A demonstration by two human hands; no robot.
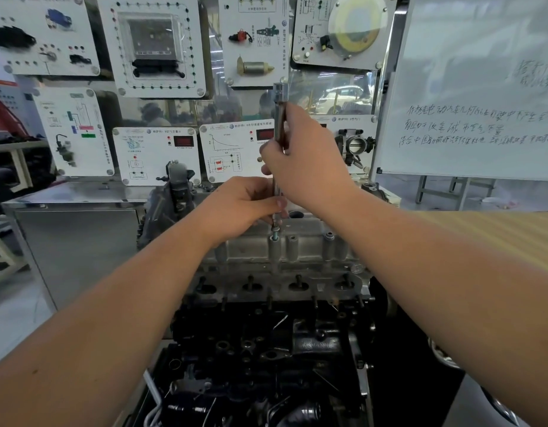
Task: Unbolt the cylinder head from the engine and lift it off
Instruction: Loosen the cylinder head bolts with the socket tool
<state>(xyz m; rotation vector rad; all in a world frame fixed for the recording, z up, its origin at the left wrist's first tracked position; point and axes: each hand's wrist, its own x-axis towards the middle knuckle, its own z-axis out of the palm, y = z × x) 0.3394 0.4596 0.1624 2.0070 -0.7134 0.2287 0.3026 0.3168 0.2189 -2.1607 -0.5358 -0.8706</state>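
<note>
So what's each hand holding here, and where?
Both grip the extension bar: right hand around its middle, left hand near the bottom.

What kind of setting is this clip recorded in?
Probably an automotive training workshop or classroom. Display panels with mounted car parts and wiring diagrams line the back, a whiteboard with handwriting stands at right, and a bare engine sits on a stand.
</note>
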